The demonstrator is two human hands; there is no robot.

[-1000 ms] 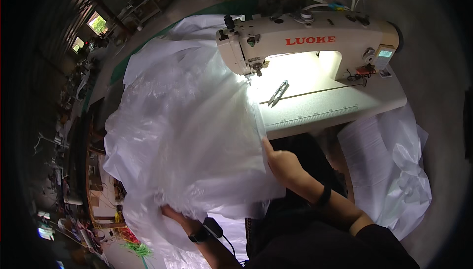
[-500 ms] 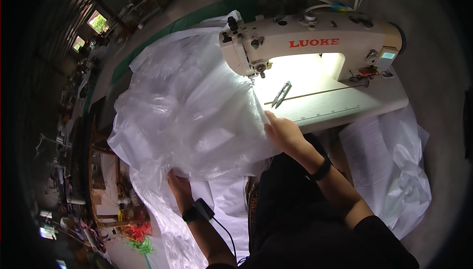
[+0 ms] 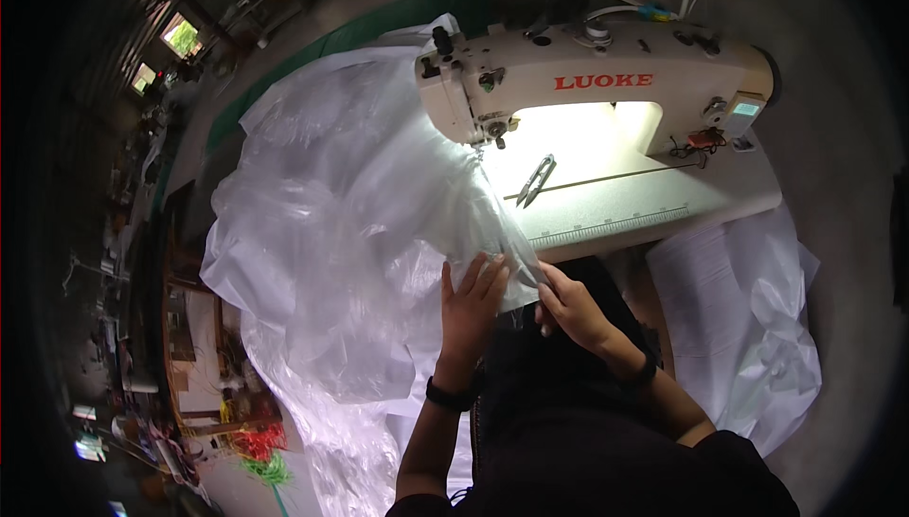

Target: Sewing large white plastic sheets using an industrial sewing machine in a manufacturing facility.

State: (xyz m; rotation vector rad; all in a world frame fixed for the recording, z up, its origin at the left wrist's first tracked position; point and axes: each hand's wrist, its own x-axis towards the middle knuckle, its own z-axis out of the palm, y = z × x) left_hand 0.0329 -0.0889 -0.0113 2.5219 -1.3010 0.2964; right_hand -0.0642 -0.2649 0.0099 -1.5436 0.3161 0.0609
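A large sheet of thin, translucent white plastic (image 3: 322, 205) spreads over the left of the sewing machine (image 3: 606, 72), with its right edge running up to the needle area. My left hand (image 3: 469, 309) lies flat on the near part of this sheet, fingers stretched out and apart. Just to its right, my right hand (image 3: 573, 307) pinches the sheet's edge near the front of the machine bed, fingers closed. Small thread snips (image 3: 537, 181) rest on the lit bed, to the right of the sheet's edge.
A ruler scale (image 3: 606, 225) runs along the machine bed's front. More white sheeting (image 3: 748, 318) hangs at the right. Red strands (image 3: 260, 441) and green strands (image 3: 270, 468) lie at lower left, near a wooden frame (image 3: 175, 328). A green strip (image 3: 350, 39) crosses the floor behind.
My left hand has come up and right from the sheet's lower edge onto its top. My right hand has slid down toward me along the edge, drawing the sheet's near corner rightward.
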